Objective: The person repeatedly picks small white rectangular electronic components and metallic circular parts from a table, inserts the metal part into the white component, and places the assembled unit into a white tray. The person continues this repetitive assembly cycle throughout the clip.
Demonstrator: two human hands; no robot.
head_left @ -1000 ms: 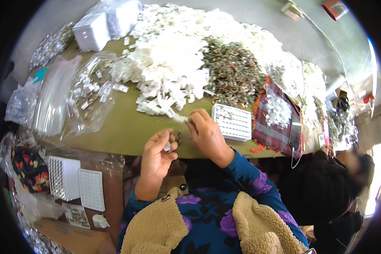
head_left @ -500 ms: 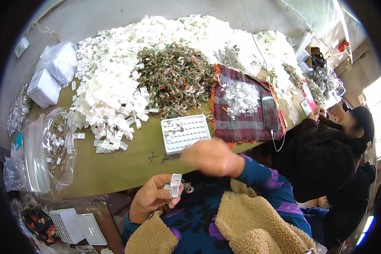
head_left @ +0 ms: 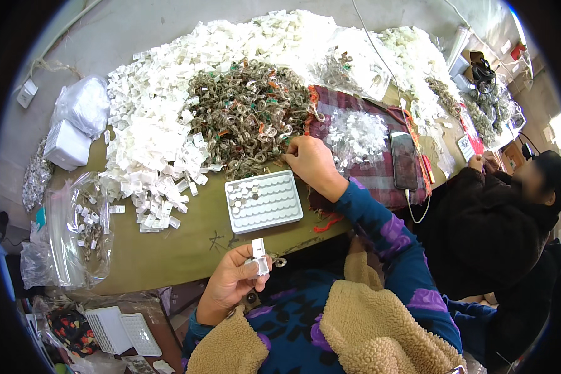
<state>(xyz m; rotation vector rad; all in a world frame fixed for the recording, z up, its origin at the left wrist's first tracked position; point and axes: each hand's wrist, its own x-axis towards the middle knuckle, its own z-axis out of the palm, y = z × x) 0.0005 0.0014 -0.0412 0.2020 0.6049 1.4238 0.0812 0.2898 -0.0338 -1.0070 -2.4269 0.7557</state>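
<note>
My left hand [head_left: 224,282] holds a small white flip-lid case [head_left: 259,249], its lid standing up, pinched between thumb and fingers. Beside that case, a small clear coil [head_left: 280,262] shows near my fingers. My right hand [head_left: 316,163] reaches to the near right edge of a heap of brownish coiled pieces [head_left: 246,115]. Its fingertips are closed at the heap, and whatever they grip is hidden. Just below the right hand lies a white tray [head_left: 269,218] with rows of round hollows; several small round discs sit in its upper left part.
Many white cases [head_left: 149,137] are heaped at the left and back. On the right, a plaid cloth [head_left: 368,181] bears clear pieces [head_left: 356,137] and a phone [head_left: 403,159] with a cable. Plastic bags [head_left: 68,230] lie far left. Another person [head_left: 480,230] sits at right.
My right hand has moved up from below the tray's right side to the coil heap. My left hand keeps hold of the white case, which is tilted slightly differently.
</note>
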